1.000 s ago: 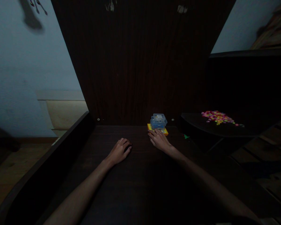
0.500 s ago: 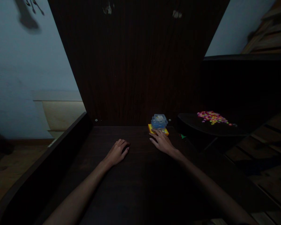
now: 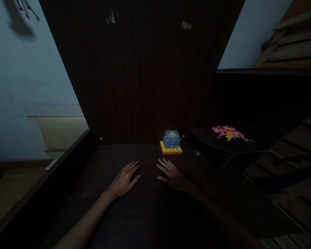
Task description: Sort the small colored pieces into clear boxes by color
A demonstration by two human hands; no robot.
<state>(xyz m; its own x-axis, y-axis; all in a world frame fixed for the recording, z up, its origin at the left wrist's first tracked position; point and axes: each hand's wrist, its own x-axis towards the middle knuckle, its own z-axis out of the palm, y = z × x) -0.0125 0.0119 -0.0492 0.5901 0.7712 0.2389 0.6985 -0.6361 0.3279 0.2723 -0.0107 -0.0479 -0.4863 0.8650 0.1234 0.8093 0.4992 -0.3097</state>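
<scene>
My left hand (image 3: 124, 178) lies on the dark wooden surface (image 3: 142, 207), fingers stretched forward and thumb apart, holding nothing. To its right, my right hand (image 3: 172, 175) is spread with its palm down, also holding nothing. Just beyond the right fingertips sits a yellow box (image 3: 167, 149) with orange edges. Several clear bluish plastic cases (image 3: 171, 139) are stacked on top of it, close to the upright back panel. A gap separates the right fingers from the yellow box.
On a curved side shelf (image 3: 204, 136) at the right lies a heap of small pink, yellow and orange pieces (image 3: 228, 132). A small green and red item (image 3: 197, 153) is below the shelf's edge. A raised dark side board (image 3: 54, 173) borders the left, and a tall dark panel (image 3: 145, 69) stands behind.
My right hand has drawn back from the yellow box toward me and spread out on the surface. My left hand's fingers have straightened. The view has shifted slightly.
</scene>
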